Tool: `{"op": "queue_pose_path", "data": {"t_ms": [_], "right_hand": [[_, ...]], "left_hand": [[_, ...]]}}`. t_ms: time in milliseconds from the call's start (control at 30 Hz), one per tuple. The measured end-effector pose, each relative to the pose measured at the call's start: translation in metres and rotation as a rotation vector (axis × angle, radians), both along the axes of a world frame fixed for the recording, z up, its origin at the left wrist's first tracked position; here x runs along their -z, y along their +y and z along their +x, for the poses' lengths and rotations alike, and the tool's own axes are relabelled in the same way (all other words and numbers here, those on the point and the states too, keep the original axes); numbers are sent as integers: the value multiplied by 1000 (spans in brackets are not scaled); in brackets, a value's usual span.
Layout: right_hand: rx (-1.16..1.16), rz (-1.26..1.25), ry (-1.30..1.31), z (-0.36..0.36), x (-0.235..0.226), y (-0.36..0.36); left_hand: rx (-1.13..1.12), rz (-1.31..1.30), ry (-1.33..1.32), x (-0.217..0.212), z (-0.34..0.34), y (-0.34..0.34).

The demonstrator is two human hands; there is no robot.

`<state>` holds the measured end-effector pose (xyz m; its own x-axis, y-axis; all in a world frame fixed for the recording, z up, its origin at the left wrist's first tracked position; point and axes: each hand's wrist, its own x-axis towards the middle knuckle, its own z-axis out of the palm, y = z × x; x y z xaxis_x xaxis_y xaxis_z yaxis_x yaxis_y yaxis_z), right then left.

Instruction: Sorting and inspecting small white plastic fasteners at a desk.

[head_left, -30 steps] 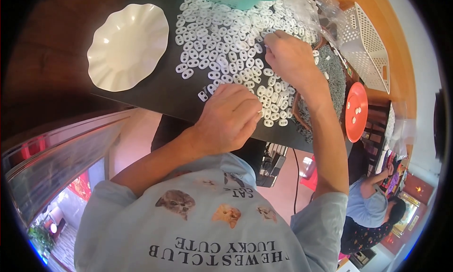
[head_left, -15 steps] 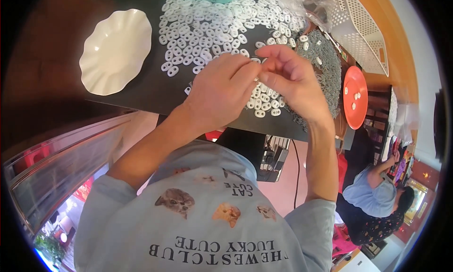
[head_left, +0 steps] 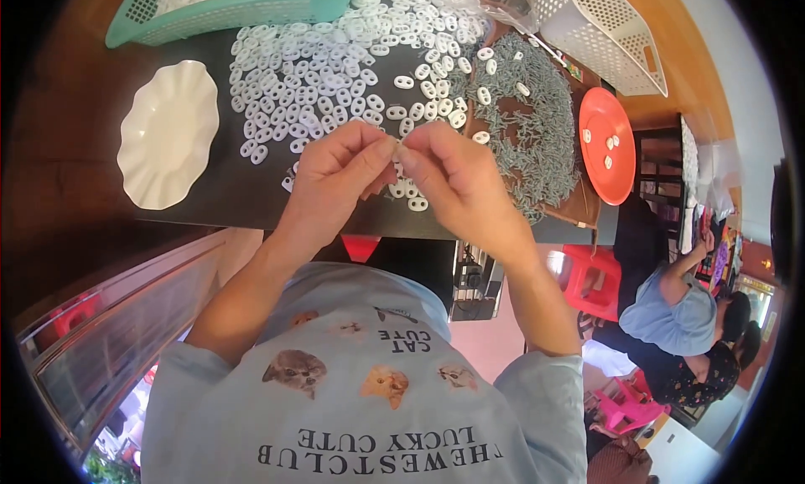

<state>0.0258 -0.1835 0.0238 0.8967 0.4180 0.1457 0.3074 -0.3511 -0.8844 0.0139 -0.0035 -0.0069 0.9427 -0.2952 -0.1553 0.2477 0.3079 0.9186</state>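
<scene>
My left hand (head_left: 335,174) and my right hand (head_left: 461,178) meet above the dark table (head_left: 226,200), thumbs and forefingers pinched together tip to tip. Whatever sits between the fingertips is too small and covered to make out. Many white oval plastic pieces (head_left: 302,73), each with two holes, lie spread beyond my hands. A smaller group of the same white ovals (head_left: 417,204) shows under and between my fingers. Close to my right hand is a heap of small grey screw-like pins (head_left: 537,148), with a few white ovals on top.
At the left stands a cream wavy-edged dish (head_left: 168,136). A green basket (head_left: 235,13) with white contents is at the far left. A red plate (head_left: 605,140) with several white pieces and a white perforated basket (head_left: 599,39) are on the right. Other people (head_left: 671,312) sit off to the right.
The view has shifted, so the table's things appear further left and the green basket shows more. My hands have drawn level, and my right fingers have closed in to meet the left fingertips.
</scene>
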Motion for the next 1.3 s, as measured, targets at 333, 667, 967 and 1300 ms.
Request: {"op": "queue_pose_path", "data": {"t_ms": [333,667,967,1300], "right_hand": [[-14,-120,56,3,-4,-4],[-46,-27,308,12,-7,-4],[147,-302,-49,24,-16,-57],[0,-792,-264,72,-6,-112]], "left_hand": [[79,195,5,-12,3,6],[114,115,73,-14,8,8],[73,308,-58,-13,2,9],[-1,233,-65,-10,-5,4]]}}
